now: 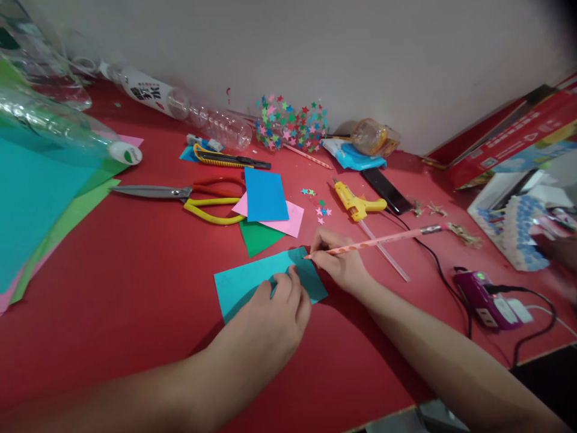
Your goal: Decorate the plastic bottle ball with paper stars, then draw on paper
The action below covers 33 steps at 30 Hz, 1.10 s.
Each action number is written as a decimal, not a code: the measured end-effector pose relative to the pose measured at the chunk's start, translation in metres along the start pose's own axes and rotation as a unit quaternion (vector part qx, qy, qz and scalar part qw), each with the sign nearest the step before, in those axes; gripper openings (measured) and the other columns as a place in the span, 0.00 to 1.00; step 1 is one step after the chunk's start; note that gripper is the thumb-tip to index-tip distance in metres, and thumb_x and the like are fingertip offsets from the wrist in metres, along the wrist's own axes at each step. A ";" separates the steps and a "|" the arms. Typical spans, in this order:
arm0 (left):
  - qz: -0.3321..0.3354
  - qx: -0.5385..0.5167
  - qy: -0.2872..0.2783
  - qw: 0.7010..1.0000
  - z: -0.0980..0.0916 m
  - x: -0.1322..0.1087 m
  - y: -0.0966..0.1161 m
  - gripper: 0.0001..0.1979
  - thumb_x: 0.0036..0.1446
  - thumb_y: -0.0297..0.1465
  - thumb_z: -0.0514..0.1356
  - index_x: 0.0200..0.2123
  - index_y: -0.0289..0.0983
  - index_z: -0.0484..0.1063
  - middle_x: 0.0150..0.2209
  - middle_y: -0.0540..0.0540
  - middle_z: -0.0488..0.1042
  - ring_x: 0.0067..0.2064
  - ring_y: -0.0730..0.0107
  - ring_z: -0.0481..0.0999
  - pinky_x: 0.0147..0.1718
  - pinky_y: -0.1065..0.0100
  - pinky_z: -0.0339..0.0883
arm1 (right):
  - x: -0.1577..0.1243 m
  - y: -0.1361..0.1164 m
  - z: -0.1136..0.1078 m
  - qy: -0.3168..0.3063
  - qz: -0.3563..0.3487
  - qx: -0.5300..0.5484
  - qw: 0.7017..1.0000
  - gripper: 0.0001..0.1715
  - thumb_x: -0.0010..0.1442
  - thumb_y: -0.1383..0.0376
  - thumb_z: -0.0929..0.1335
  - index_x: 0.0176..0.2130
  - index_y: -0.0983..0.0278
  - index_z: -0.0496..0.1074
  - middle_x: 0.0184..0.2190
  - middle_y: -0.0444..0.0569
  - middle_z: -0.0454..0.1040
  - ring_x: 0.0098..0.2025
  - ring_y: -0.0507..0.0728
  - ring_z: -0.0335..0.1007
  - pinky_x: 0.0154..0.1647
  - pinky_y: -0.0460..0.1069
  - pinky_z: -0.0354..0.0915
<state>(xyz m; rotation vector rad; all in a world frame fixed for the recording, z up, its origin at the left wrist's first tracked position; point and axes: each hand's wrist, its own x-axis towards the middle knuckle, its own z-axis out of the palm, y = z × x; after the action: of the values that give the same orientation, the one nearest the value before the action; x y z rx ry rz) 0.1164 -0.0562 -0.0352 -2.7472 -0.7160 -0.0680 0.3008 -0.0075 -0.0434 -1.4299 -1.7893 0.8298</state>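
My right hand (pixel 338 261) is closed around a pink pencil (pixel 374 242), whose tip meets the far right corner of a turquoise paper rectangle (pixel 246 285). With curled fingers, my left hand (pixel 274 307) presses the same paper against the red table and covers part of its near edge. Just beyond lie a blue paper rectangle (pixel 267 195), a pink piece (pixel 293 219) and a green piece (pixel 259 237), overlapping each other. Scissors (pixel 198 198) with red and yellow handles reach under these papers. Small star cutouts (pixel 322 210) are scattered to their right.
A yellow glue gun (pixel 358 201) has a cord running to a purple power adapter (pixel 487 300). Behind are a black phone (pixel 385 189), a yellow cutter (pixel 225 158), a star-covered bottle (pixel 293 126) and clear bottles (pixel 216 123). Coloured sheets (pixel 36 198) lie left; another person's hand (pixel 561 252) is far right.
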 end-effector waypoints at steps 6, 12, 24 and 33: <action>-0.002 0.003 0.003 1.000 0.000 0.000 0.000 0.21 0.56 0.22 0.47 0.51 0.28 0.69 0.51 0.28 0.72 0.43 0.52 0.74 0.32 0.60 0.69 | 0.000 -0.001 0.001 0.002 0.002 0.007 1.000 0.08 0.48 0.70 0.63 0.20 0.63 0.60 0.16 0.38 0.58 0.20 0.48 0.53 0.20 0.44 0.50; -0.009 0.006 0.010 1.000 0.000 -0.001 0.001 0.21 0.55 0.22 0.47 0.50 0.28 0.70 0.50 0.29 0.73 0.44 0.53 0.74 0.34 0.61 0.69 | 0.000 -0.006 0.003 -0.005 0.008 0.022 1.000 0.07 0.49 0.70 0.64 0.22 0.63 0.62 0.18 0.39 0.63 0.21 0.49 0.58 0.22 0.44 0.54; -0.010 0.011 0.011 1.000 0.003 0.000 0.003 0.20 0.56 0.22 0.48 0.50 0.28 0.69 0.49 0.29 0.73 0.43 0.52 0.73 0.33 0.61 0.68 | 0.001 -0.001 0.005 -0.010 -0.031 0.000 0.999 0.06 0.52 0.71 0.65 0.25 0.63 0.65 0.20 0.39 0.65 0.23 0.48 0.59 0.23 0.43 0.55; -0.006 0.004 0.000 1.000 0.000 -0.001 0.001 0.20 0.56 0.24 0.49 0.50 0.28 0.69 0.50 0.29 0.73 0.44 0.52 0.74 0.34 0.60 0.69 | -0.001 -0.003 0.007 0.031 -0.020 -0.031 0.999 0.07 0.49 0.71 0.64 0.22 0.62 0.62 0.19 0.39 0.63 0.21 0.48 0.58 0.22 0.43 0.54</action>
<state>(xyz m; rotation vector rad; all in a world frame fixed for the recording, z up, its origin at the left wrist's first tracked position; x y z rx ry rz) 0.1166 -0.0574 -0.0355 -2.7356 -0.7308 -0.0687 0.2936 -0.0093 -0.0451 -1.4400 -1.8044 0.7064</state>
